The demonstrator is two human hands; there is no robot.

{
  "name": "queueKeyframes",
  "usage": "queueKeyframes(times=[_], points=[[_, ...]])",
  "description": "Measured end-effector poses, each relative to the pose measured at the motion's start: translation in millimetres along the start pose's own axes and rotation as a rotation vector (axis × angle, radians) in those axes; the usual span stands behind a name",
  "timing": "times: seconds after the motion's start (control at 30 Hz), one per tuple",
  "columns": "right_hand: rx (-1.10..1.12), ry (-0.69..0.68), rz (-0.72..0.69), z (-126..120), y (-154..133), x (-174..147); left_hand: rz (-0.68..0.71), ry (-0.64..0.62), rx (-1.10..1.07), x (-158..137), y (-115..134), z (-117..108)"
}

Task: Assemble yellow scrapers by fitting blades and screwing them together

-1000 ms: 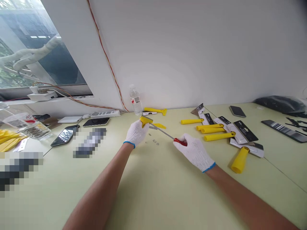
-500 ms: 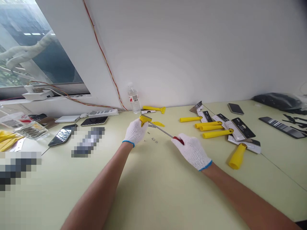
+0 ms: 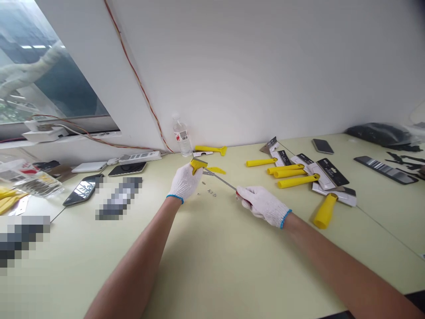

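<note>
My left hand [image 3: 184, 180], in a white knit glove with a blue cuff, grips a yellow scraper [image 3: 198, 164] by its handle, head turned up. In my gloved right hand [image 3: 264, 204] is a screwdriver [image 3: 223, 180], its red grip mostly covered by the fingers. The long metal shaft points up and left, and its tip meets the scraper's head. Several small screws [image 3: 211, 192] lie on the table below the shaft. Just behind the scraper rest a flat yellow piece [image 3: 217, 170] and a metal blade, partly hidden. Another yellow scraper handle [image 3: 210, 149] lies farther back.
Several yellow-handled scrapers [image 3: 295, 182] with black-and-white cards lie at right. A water bottle [image 3: 182, 136] stands against the wall. Phones [image 3: 83, 189], a power strip [image 3: 141, 157] and a second bottle [image 3: 33, 179] occupy the left. A dark plastic bag [image 3: 378, 134] sits at far right.
My right hand has rolled over on the screwdriver, so the fingers wrap its grip differently. The scraper and screwdriver stay in contact. The whole view has shifted slightly.
</note>
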State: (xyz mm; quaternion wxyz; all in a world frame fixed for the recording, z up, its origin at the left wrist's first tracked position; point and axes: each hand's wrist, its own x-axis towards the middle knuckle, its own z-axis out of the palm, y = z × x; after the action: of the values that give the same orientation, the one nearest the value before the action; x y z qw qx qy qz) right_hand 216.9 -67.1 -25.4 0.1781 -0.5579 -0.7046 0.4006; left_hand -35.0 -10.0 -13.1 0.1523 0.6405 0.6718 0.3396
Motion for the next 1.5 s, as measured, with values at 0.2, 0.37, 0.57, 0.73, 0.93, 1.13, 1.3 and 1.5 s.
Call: queueKeyframes(times=[0.2, 0.37, 0.57, 0.73, 0.93, 1.13, 1.3, 1.5], points=[[-0.255, 0.49, -0.148, -45.3, 20.3, -28.7, 0.005, 0.023, -0.005, 3.1, -3.4, 1.6], [-0.36, 0.825, -0.182, -37.3, 26.3, -33.3, 0.013, 0.027, 0.008, 4.6, -7.9, 2.9], [-0.428, 0.56, -0.227, 19.4, 12.5, 13.3, 0.015, 0.055, 0.044, 8.7, -15.1, -0.2], [-0.436, 0.412, -0.251, 4.1, 19.7, 11.6, 0.043, 0.039, 0.05, 11.0, -18.3, 1.9], [-0.399, 0.303, -0.222, -8.6, 16.8, 12.6, 0.05, 0.034, 0.053, 11.3, -21.0, 5.3], [-0.192, 0.143, -0.129, -12.3, 13.4, 9.7, 0.061, 0.034, 0.079, 11.7, -20.6, 4.6], [-0.055, 0.081, -0.008, -12.5, 4.7, 0.2, 0.069, 0.026, 0.073, 10.2, -18.0, 4.0], [0.04, 0.02, 0.068, -12.1, 3.7, 1.3, 0.072, 0.026, 0.049, 9.7, -17.9, 4.7]])
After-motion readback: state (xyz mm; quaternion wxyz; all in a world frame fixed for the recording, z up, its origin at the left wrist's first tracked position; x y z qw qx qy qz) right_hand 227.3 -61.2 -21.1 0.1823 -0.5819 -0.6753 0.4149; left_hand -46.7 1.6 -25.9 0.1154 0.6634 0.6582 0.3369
